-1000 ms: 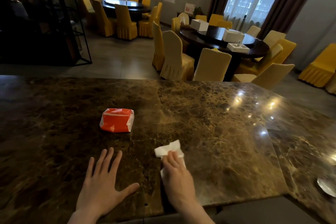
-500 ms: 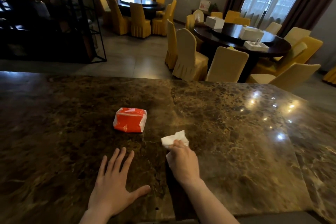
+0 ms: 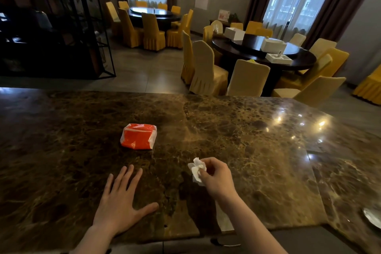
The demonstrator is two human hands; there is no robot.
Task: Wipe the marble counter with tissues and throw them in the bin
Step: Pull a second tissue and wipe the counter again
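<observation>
Crumpled tissue (image 3: pixel 197 170) in right hand (image 3: pixel 216 175), above marble counter (image 3: pixel 247 150).

The room is dim; daylight enters through the curtained windows (image 3: pixel 296 0) at the back, which look washed out. Small ceiling-light glints and glare spot the polished marble counter (image 3: pixel 299 123) on the right. The shelving (image 3: pixel 51 27) at left is nearly black. Straight lines bow at the edges, and the corners blur slightly

Round dining tables (image 3: pixel 266 51), yellow-covered chairs (image 3: pixel 208 70), black shelving (image 3: pixel 51 27)
</observation>
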